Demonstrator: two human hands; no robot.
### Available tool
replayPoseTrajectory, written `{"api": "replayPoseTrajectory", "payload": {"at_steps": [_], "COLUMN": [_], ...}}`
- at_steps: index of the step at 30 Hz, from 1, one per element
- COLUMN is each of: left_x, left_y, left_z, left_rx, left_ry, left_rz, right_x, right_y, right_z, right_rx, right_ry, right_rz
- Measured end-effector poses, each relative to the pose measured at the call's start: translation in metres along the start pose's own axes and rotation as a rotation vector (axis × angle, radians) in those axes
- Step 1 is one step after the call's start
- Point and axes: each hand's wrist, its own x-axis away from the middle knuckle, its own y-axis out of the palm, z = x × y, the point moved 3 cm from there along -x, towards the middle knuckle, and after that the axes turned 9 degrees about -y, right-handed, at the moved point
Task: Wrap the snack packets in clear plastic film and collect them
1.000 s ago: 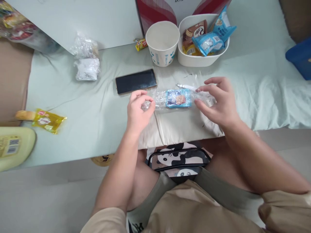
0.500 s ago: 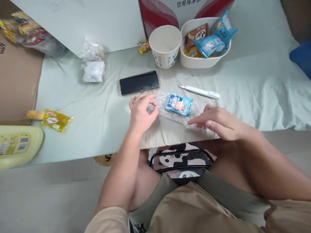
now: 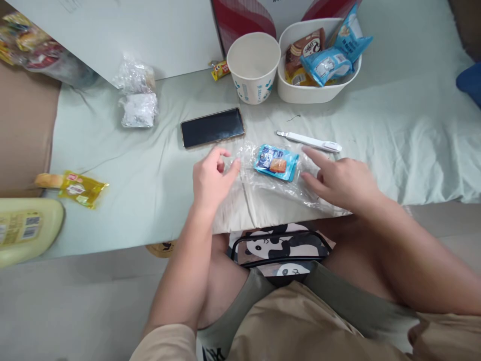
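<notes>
A small blue snack packet [image 3: 276, 163] lies on a sheet of clear plastic wrap [image 3: 296, 194] spread on the cloth. At the left end of the wrap is my left hand [image 3: 214, 178], its thumb and curled forefinger apart with nothing seen between them. My right hand [image 3: 340, 180] hovers by the wrap's right side. Its forefinger and thumb are stretched apart toward the packet, without touching it. Just beyond the packet lies a white pen-like cutter [image 3: 310, 141]. A dark phone [image 3: 212, 128] rests behind my left hand.
Behind stand a paper cup [image 3: 253, 67] and a white tub [image 3: 319, 94] of snack packets. Two plastic-wrapped bundles [image 3: 139, 110] sit further left. A yellow snack packet [image 3: 82, 188] and a pale yellow bottle [image 3: 30, 230] lie at the far left. The cloth-covered surface ends just before my lap.
My right hand has lifted and opened, its forefinger now further forward beside the packet. My left hand has shifted slightly left, its finger and thumb further apart. The wrap lies more spread out.
</notes>
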Motion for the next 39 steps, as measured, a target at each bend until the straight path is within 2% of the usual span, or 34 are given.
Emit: {"api": "replayPoseTrajectory", "payload": {"at_steps": [4, 6, 8, 10, 13, 15, 17, 19, 22, 25, 28, 30, 33, 36, 39], "left_x": [-0.001, -0.001, 0.0, 0.002, 0.006, 0.01, 0.013, 0.013, 0.006, -0.003, -0.009, -0.01, -0.009, -0.008, -0.006], "left_y": [0.009, 0.014, 0.017, 0.02, 0.025, 0.029, 0.032, 0.033, 0.029, 0.023, 0.019, 0.018, 0.017, 0.015, 0.013], "left_z": [-0.005, -0.004, 0.0, 0.006, 0.013, 0.018, 0.023, 0.025, 0.02, 0.008, 0.0, -0.001, 0.001, 0.004, 0.009], "left_rx": [-0.079, -0.124, -0.149, -0.085, 0.216, 0.417, 0.529, 0.578, 0.611, 0.623, 0.632, 0.644, 0.67, 0.701, 0.734], "left_ry": [0.009, -0.002, -0.01, -0.034, -0.194, -0.344, -0.442, -0.474, -0.483, -0.54, -0.591, -0.606, -0.601, -0.59, -0.589], "left_rz": [0.029, -0.028, -0.086, -0.133, -0.234, -0.296, -0.345, -0.362, -0.288, -0.166, -0.075, -0.046, -0.027, -0.027, -0.068], "right_x": [0.001, 0.002, 0.0, -0.003, -0.011, -0.016, -0.021, -0.025, -0.027, -0.027, -0.024, -0.02, -0.013, -0.015, -0.039], "right_y": [-0.001, -0.001, 0.002, 0.008, 0.021, 0.027, 0.03, 0.03, 0.027, 0.022, 0.018, 0.014, 0.004, -0.022, -0.065], "right_z": [-0.007, -0.015, -0.024, -0.033, -0.041, -0.042, -0.041, -0.037, -0.028, -0.017, -0.007, -0.004, -0.007, -0.011, -0.012], "right_rx": [-0.123, -0.207, -0.255, -0.254, -0.235, -0.23, -0.23, -0.269, -0.373, -0.434, -0.419, -0.383, -0.363, -0.316, -0.213], "right_ry": [0.042, -0.011, -0.126, -0.283, -0.431, -0.429, -0.412, -0.417, -0.45, -0.403, -0.245, -0.154, -0.113, -0.109, -0.026], "right_rz": [0.224, 0.331, 0.395, 0.388, 0.279, 0.233, 0.219, 0.211, 0.172, 0.177, 0.272, 0.343, 0.452, 0.591, 0.718]}}
